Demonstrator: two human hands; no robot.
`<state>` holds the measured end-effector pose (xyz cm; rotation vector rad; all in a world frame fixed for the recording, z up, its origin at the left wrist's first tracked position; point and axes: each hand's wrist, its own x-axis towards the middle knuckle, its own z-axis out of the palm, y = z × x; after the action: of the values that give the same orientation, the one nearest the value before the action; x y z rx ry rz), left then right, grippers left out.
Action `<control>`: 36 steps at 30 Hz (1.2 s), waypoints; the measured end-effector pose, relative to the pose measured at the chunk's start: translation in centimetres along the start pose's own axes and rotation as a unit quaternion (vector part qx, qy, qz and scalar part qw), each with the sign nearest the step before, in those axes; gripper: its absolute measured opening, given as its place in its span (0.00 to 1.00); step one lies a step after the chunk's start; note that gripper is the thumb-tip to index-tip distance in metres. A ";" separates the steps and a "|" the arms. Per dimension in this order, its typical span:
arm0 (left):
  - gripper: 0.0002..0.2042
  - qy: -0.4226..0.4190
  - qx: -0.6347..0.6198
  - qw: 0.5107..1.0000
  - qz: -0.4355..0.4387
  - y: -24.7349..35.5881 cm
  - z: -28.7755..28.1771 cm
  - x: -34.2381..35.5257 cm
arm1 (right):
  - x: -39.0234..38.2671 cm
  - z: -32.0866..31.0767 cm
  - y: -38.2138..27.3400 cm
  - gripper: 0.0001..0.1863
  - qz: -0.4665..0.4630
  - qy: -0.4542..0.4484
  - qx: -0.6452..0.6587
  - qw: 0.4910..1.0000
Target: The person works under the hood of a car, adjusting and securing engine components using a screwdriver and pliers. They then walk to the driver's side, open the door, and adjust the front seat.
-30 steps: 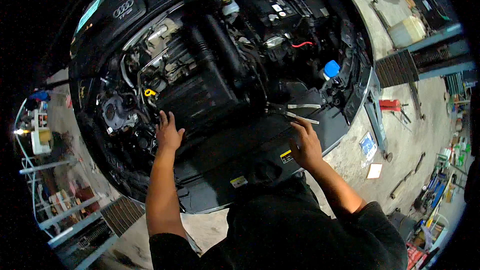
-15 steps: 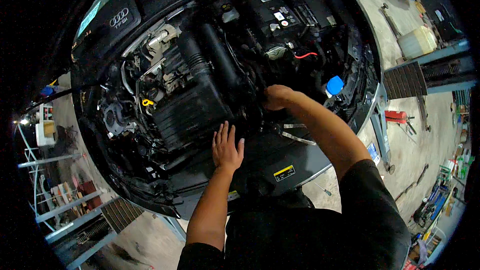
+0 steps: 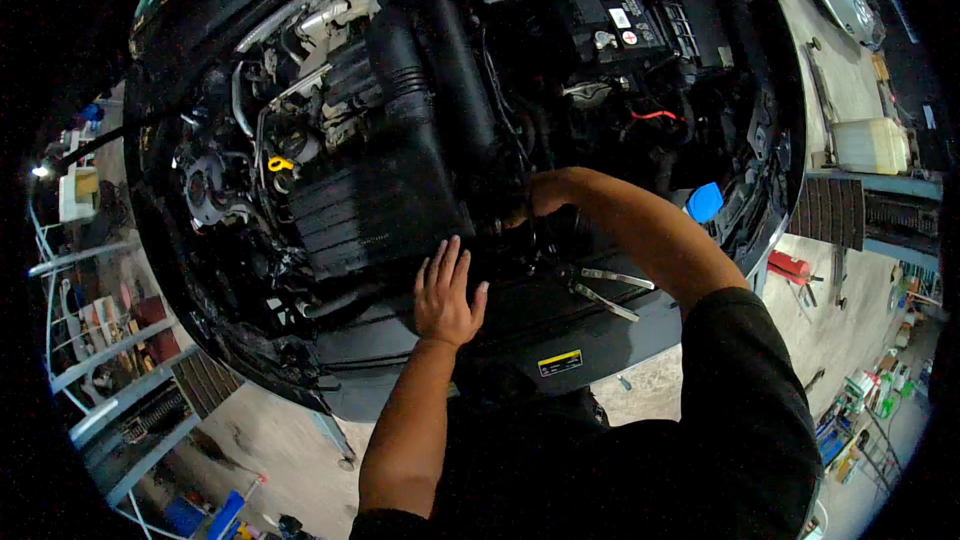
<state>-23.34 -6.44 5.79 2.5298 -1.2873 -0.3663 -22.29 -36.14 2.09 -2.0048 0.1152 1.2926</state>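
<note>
My left hand (image 3: pixel 447 298) rests palm down, fingers stretched and slightly apart, at the front edge of the black air filter housing (image 3: pixel 375 220). It holds nothing. To its right, my right hand (image 3: pixel 543 197) reaches down into the dark gap beside the housing, below the thick black intake pipe (image 3: pixel 465 85). Its fingers are lost in shadow among hoses, so what they touch is hidden. Just in front of the right hand, a pair of pliers (image 3: pixel 610 310) with spread metal handles lies at the front panel (image 3: pixel 500 335); its jaw end is dark.
Farther back on the right sits the black battery (image 3: pixel 625 25), with a red wire (image 3: pixel 655 115) nearby. A blue cap (image 3: pixel 704 202) stands right of my forearm. A yellow dipstick handle (image 3: pixel 280 164) is on the left. Lift arms (image 3: pixel 830 212) flank the car.
The whole view has shifted. Against the engine, my right hand has moved left and deeper toward the housing's side. My left hand stays at the housing edge. The pliers' handles show more fully.
</note>
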 end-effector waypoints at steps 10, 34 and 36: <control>0.26 0.009 -0.001 1.000 0.004 -0.4 0.3 0.1 | 0.0 0.2 1.5 0.43 -0.008 -0.019 -0.014 1.000; 0.25 0.017 -0.051 0.999 0.004 -0.9 0.1 0.0 | 1.3 0.9 3.0 0.41 -0.108 0.003 0.116 0.987; 0.25 0.018 -0.049 0.999 0.004 -0.9 0.2 -0.1 | 1.2 0.8 2.7 0.43 -0.092 0.001 0.106 0.990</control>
<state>-22.78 -5.86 5.28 2.4374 -1.2350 -0.3711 -23.48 -37.26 -0.50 -1.7907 0.0646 1.1131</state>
